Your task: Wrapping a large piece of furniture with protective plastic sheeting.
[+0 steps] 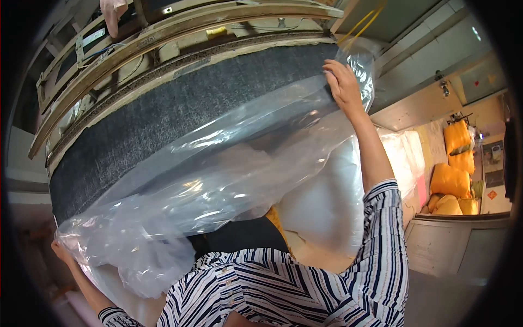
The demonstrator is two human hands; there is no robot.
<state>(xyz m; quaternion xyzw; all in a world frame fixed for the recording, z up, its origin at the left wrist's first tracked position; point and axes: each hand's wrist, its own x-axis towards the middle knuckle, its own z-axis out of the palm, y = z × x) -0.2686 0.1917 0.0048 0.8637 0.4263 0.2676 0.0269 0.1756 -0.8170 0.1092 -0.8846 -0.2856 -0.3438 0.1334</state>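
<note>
A large clear plastic sheet stretches crumpled between my two hands, across the front of a long dark grey surface. At the far right end of that surface, my right hand is closed on the sheet's edge, fingers curled, with loose plastic bunched beside it. My left hand is low at the left, by the near left corner of the surface. It holds the sheet's other end, though the plastic partly hides its fingers. The sheet's near side droops in folds toward my body.
Wooden rails run along the back of the dark surface. A pink cloth hangs over them at the top left. Yellow strips hang near the far right corner. Orange bundles are piled on the right, behind a pale cabinet.
</note>
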